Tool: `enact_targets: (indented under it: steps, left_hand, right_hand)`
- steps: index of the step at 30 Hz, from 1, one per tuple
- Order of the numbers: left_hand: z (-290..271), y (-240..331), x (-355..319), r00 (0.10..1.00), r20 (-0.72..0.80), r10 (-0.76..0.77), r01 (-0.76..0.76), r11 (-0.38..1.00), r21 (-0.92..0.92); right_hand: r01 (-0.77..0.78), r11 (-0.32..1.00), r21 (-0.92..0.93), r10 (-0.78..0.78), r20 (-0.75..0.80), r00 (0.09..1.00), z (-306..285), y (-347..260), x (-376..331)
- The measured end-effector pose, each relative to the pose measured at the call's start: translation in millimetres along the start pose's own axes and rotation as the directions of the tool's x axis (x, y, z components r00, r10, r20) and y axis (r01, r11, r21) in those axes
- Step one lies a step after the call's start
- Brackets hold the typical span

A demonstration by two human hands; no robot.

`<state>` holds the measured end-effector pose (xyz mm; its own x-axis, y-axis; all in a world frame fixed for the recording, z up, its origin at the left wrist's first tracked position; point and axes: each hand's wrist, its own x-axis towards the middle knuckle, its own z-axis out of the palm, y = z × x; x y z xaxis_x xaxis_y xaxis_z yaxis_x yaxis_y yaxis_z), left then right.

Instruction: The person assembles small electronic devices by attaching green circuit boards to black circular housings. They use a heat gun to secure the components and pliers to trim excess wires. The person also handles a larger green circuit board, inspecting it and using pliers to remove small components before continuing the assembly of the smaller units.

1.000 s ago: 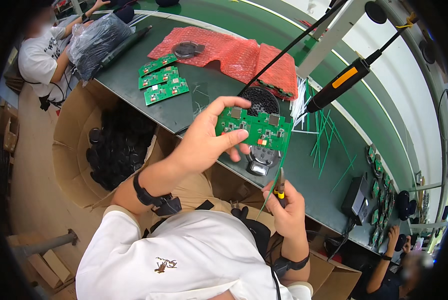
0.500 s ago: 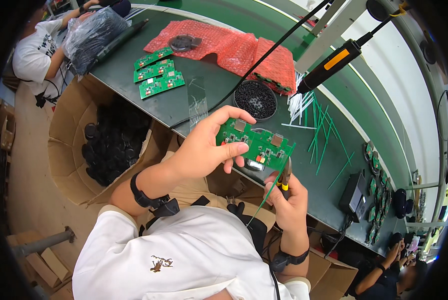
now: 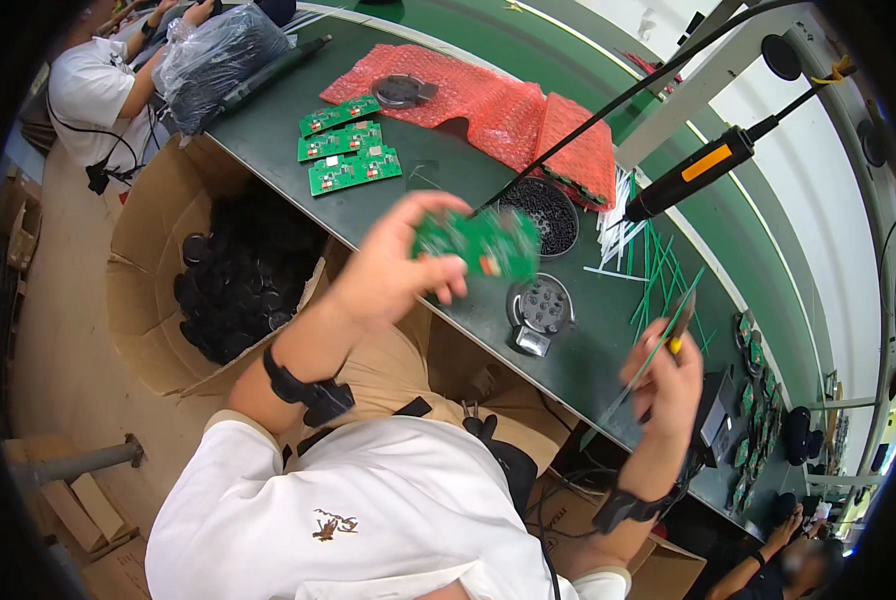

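Pinched by its left end, a green circuit board (image 3: 498,248) is in my left hand (image 3: 383,265), held over the table's front edge and blurred by motion. My right hand (image 3: 666,378), off to the right, is closed around cutting pliers (image 3: 682,325) with yellow-and-black handles. A thin green strip (image 3: 650,358) runs slantwise through the same hand, beside the pliers' jaws. Between the hands, a round dark grey housing (image 3: 543,303) with a small rectangular block lies on the table. The pliers' grips are mostly hidden by my fingers.
Several green boards (image 3: 353,170) lie at the left, near red bubble wrap (image 3: 428,75). A round tray (image 3: 546,212) holds small black parts. Loose green strips (image 3: 658,262) lie at right. A black-and-orange electric screwdriver (image 3: 690,178) hangs above. A cardboard box (image 3: 148,235) stands left.
My hands have moved apart: the board went left, while the pliers and green strip went right, away from the board's edge. The round housing, mostly covered before, now shows.
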<state>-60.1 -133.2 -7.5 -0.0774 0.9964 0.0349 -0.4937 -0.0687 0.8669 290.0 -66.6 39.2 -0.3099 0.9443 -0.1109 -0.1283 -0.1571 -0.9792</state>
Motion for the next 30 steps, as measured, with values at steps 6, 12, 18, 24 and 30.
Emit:
enact_targets:
  steps: [6, 12, 18, 24, 30]
  left_hand:
    - [-87, 42, 35, 0.914, -0.350, 0.207, 0.014, 0.843, 0.537]
    - [-115, 37, 54, 0.866, -0.304, 0.396, -0.019, 0.635, 0.772]
    - [-56, 32, 18, 0.975, -0.163, 0.154, -0.047, 0.850, 0.525]
    - [20, -3, 1, 0.978, 0.193, -0.081, -0.022, 0.877, 0.479]
    - [56, -29, 10, 0.941, 0.319, -0.115, -0.110, 0.787, 0.607]
  right_hand:
    - [-0.079, 0.767, -0.636, -0.120, -0.264, 0.957, -101, -24, 137]
    - [-0.206, 0.115, -0.972, -0.392, -0.235, 0.889, -149, 6, 194]
    - [-0.223, -0.146, -0.964, -0.461, -0.133, 0.878, -119, 35, 149]
    - [0.144, 0.716, -0.683, -0.304, -0.119, 0.945, -24, 13, 65]
    - [-0.005, 0.988, -0.152, 0.021, 0.102, 0.995, 46, 51, 1]
